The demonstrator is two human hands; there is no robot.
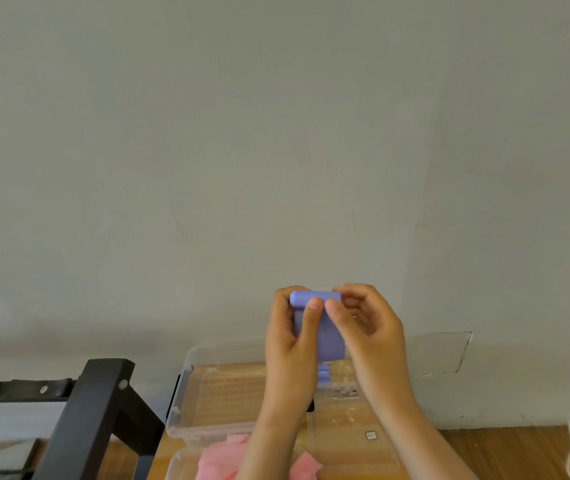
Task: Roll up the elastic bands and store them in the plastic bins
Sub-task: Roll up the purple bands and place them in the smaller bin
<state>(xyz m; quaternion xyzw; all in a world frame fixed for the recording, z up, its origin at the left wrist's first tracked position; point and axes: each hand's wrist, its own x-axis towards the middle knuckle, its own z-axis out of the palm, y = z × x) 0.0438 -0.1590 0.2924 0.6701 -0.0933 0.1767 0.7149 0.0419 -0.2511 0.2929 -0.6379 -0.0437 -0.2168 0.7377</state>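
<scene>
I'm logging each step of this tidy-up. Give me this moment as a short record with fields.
left hand: grips the purple band, thumb on its rolled top
right hand: pinches the roll's right end
band state: top rolled, rest hanging flat
far bin: clear plastic, partly hidden by the hands
near bin: holds pink bands
left side: black frame

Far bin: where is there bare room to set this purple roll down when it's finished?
The far bin is bare across its left half, from its left wall to the left hand. A purple roll lies further right, below the band pinched by that hand and the right hand. The near bin is crowded with pink bands.
</scene>
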